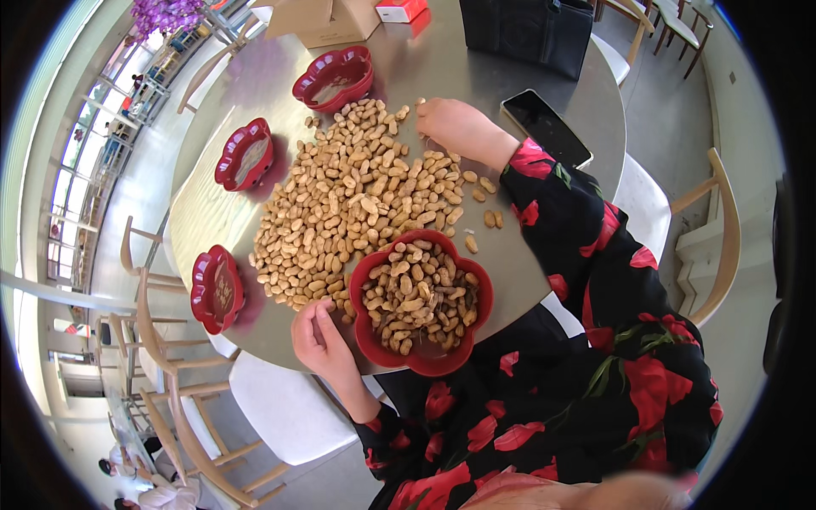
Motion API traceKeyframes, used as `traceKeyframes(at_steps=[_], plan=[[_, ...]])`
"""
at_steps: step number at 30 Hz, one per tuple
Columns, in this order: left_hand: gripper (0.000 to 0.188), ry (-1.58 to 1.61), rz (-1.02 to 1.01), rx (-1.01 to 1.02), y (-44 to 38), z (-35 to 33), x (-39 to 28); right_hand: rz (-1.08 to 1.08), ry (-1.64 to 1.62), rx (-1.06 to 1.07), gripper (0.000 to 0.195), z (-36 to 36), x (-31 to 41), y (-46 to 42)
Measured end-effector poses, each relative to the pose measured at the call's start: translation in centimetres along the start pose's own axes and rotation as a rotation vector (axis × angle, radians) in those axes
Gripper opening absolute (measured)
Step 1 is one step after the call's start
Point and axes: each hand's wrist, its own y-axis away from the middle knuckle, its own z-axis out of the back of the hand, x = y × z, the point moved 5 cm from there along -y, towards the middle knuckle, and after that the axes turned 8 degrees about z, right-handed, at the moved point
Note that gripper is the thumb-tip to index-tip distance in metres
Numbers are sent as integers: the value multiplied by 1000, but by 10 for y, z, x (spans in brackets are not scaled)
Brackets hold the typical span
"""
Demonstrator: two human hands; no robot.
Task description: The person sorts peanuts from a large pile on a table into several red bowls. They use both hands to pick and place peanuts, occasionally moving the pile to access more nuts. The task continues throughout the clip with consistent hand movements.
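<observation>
A wide heap of unshelled peanuts [344, 204] covers the middle of the round table. My right hand [456, 124] is at its far right edge with curled fingers. A single peanut [420, 101] shows at the fingertips, but whether they grip it is hidden. At the near left edge of the heap is my left hand [322, 341], thumb and fingers drawn together; I cannot make out anything held. Between my body and the heap stands a red flower-shaped bowl [428, 364], well filled with darker peanuts [417, 293]. My left hand is just left of it, apart from its rim.
Three smaller red bowls stand along the far left: one bowl [217, 290], another bowl [244, 155] and a third bowl [333, 80]. A smartphone [548, 127] lies right of my right forearm. Farther back are a black bag [526, 32] and a cardboard box [325, 25]. Chairs [287, 408] surround the table.
</observation>
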Motion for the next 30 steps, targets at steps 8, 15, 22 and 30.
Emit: traceKeyframes(at_steps=[8,15,22,30], plan=[[13,-23,-6,-32,-1,2,3,-28,118,61,13,-6,8,-7],[13,-43,6,-37,-2,3,5,-81,-149,-71,10,26,15,-6],[13,-43,40,-60,0,7,8,86,-1277,92,13,76,92,-8],[12,-70,42,-68,-1,3,9,402,-1328,161,15,58,145,1]])
